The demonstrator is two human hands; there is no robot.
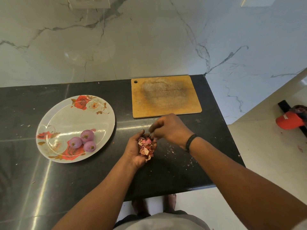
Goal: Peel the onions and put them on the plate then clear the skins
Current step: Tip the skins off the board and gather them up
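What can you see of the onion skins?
The skins are a loose heap of thin, dry, papery flakes, pink to reddish with pale patches. They lie in the cupped left hand above the dark counter. The right hand pinches at the heap's top edge. Small bits are scattered on the counter beside them.

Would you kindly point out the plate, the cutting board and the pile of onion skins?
plate (pixel 66 117): head view, bare middle of its dish.
cutting board (pixel 166 97): head view, worn centre.
onion skins (pixel 145 146): head view, middle of the pile.
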